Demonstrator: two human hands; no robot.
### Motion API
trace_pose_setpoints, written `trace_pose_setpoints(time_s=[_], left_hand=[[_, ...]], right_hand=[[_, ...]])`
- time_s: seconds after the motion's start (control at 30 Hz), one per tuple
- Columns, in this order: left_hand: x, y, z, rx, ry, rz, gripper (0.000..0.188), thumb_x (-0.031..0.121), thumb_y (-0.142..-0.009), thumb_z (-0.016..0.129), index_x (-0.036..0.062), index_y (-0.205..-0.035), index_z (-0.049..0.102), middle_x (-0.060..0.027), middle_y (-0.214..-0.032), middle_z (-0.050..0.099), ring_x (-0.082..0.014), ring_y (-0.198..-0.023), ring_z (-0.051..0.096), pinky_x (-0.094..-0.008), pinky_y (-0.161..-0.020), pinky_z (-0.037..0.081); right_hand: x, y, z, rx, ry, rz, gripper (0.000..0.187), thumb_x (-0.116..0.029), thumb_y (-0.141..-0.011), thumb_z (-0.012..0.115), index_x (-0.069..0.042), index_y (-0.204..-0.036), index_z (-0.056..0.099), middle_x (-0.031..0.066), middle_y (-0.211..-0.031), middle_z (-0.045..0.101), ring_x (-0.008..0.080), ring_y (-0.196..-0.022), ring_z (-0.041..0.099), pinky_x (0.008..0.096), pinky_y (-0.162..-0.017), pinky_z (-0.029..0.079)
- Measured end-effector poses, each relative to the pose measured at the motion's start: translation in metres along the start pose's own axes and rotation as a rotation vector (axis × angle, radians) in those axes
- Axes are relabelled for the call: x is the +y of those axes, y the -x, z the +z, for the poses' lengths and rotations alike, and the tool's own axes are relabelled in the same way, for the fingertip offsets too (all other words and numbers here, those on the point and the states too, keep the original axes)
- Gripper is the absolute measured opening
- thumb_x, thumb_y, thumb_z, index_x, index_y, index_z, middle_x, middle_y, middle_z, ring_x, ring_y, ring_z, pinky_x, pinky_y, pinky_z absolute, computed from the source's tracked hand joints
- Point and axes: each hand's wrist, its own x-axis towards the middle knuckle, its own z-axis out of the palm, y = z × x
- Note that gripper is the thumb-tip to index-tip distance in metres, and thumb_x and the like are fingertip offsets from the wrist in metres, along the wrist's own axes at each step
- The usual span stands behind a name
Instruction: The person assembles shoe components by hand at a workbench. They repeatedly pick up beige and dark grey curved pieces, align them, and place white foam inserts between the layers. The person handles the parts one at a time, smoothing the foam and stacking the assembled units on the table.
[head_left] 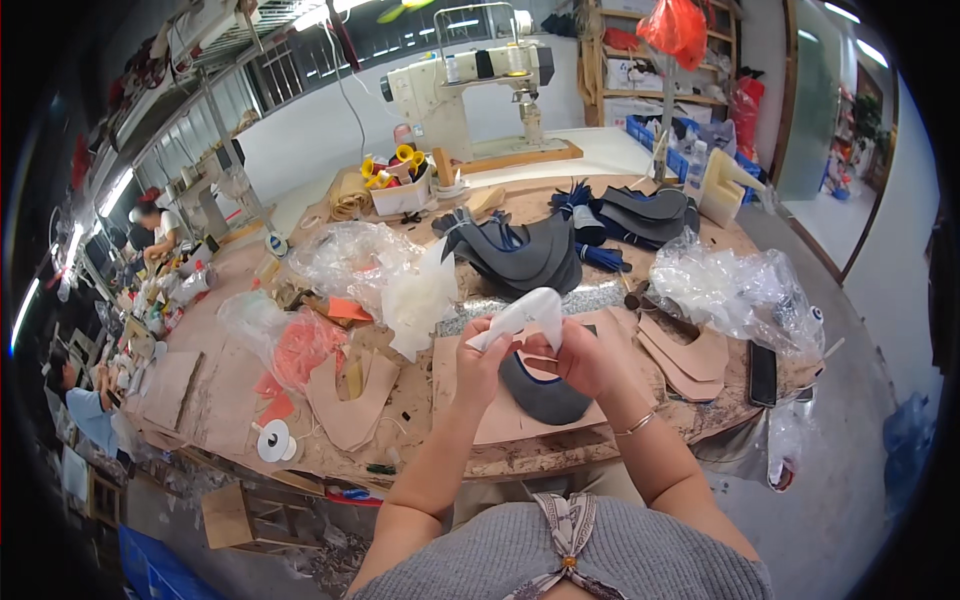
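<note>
Between both hands I hold a thin white curved sheet [530,309], bent upward in the middle. My left hand [479,368] pinches its left end, and my right hand [586,360] grips its right end. Just under the hands lies a dark grey curved shoe-upper piece [550,402] with a blue inner edge, on a flat tan board [470,418]. Beyond my hands sits a stack of similar grey curved pieces [525,262]. More grey pieces [650,215] lie farther right, beside dark blue bundles [602,258].
Tan U-shaped card pieces [352,402] lie left, with others [685,360] right. A black phone [762,374] rests near the right edge. Crumpled clear plastic [735,290] and orange plastic [305,345] cover parts of the worktable. A sewing machine [445,110] stands behind; two people work far left.
</note>
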Motion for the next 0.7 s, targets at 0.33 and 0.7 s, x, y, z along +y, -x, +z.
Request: trace_pose_setpoints(time_s=[0.33, 0.7], left_hand=[[0.001, 0.013, -0.042, -0.122, -0.135, 0.050, 0.013, -0.006, -0.086, 0.058, 0.0036, -0.094, 0.056, -0.0028, -0.094, 0.055, -0.0073, -0.078, 0.052, -0.0215, -0.068, 0.044], [0.046, -0.019, -0.081, 0.196, -0.988, 0.032, 0.036, -0.001, -0.081, 0.070, 0.0023, -0.113, 0.055, -0.0052, -0.091, 0.057, -0.0128, -0.081, 0.062, -0.0256, -0.066, 0.051]], right_hand=[[0.013, 0.025, -0.045, -0.116, -0.038, 0.158, 0.032, -0.027, -0.101, 0.048, 0.003, -0.108, 0.055, 0.0069, -0.073, 0.067, 0.0192, -0.074, 0.068, 0.0324, -0.074, 0.058], [-0.050, 0.052, -0.073, -0.091, -0.030, -0.165, 0.032, -0.029, -0.100, 0.046, 0.000, -0.106, 0.058, 0.0071, -0.074, 0.067, 0.0219, -0.079, 0.068, 0.0363, -0.077, 0.055]])
